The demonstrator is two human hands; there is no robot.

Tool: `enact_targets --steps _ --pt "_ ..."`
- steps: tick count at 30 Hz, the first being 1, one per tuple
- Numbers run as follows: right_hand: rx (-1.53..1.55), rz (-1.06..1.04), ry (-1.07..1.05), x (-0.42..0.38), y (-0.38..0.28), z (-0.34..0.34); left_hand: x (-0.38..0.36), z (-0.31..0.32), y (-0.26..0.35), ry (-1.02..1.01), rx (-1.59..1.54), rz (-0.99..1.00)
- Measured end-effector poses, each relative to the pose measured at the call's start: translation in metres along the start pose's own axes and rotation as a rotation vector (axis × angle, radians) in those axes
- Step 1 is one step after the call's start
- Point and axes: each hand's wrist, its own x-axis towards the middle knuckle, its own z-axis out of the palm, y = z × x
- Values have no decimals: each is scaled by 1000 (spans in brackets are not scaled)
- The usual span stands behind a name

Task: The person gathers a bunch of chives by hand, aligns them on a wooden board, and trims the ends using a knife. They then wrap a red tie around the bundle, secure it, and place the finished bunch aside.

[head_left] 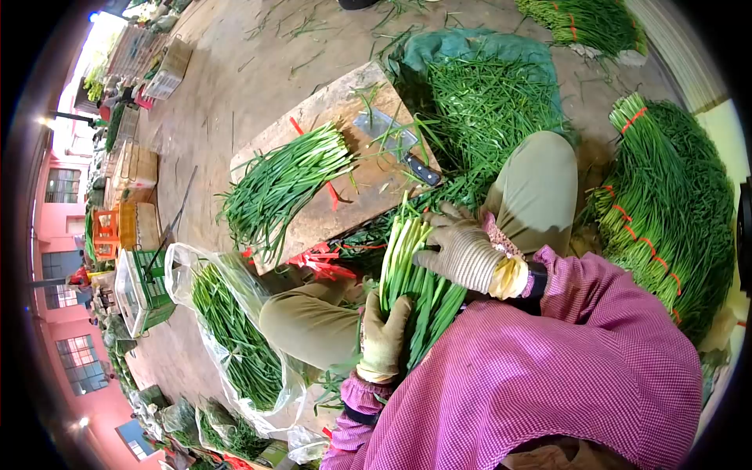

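Note:
A bunch of green chives point(415, 286) stands between my knees, pale cut ends up. My left hand point(384, 335), in a tan glove, wraps the lower part of the bunch. My right hand point(462, 249), in a knitted glove, grips the bunch near its upper end. In front of me lies a wooden board point(313, 125) with a second bunch of chives point(282, 184) on it, a cleaver point(395, 141) and red rubber bands point(333, 196). More red bands point(321, 262) lie at the board's near edge.
A loose heap of chives point(486, 102) lies on a green cloth past the board. Tied bundles point(666, 204) are stacked at the right, more point(587, 23) farther off. A clear plastic bag of chives point(235, 337) sits left of my knee. Crates point(141, 290) stand at left.

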Motion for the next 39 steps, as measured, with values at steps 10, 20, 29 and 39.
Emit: enact_targets --steps 10,20,29,39 --pt "164 -74 437 21 36 -46 8 -12 -15 0 -58 -19" --pt "-663 215 872 32 116 -147 13 -16 -17 14 -190 -26" --pt "307 -197 -254 27 11 -55 11 -10 -18 5 -119 23" --pt "-169 249 -51 41 73 -138 10 -26 -27 87 -194 -2"
